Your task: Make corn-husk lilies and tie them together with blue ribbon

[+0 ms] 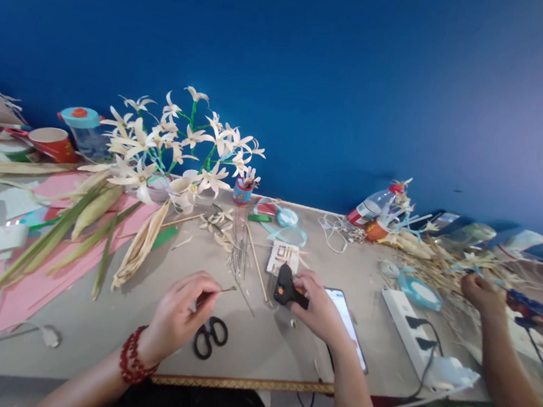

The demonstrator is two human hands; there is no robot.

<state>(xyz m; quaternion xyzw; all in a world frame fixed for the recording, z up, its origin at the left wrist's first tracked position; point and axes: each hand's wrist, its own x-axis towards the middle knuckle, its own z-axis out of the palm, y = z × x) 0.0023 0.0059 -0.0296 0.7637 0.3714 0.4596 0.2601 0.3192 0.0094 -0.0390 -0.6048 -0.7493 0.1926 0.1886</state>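
Over the tabletop (256, 346), the left hand (187, 303) has a thin stem (229, 288) pinched and the right hand (320, 305) is wrapped round a black glue gun (284, 286), so imo steady the stem and don't rush the gun in.

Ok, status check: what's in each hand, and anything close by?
Left hand pinching a thin stem. Right hand gripping the black glue gun. Scissors close by left hand; phone close by right hand.

Single head-worn view: from close above near edge of worktable (361, 277), facing forward and down; wide reach, past far edge to blue wall (321, 69).
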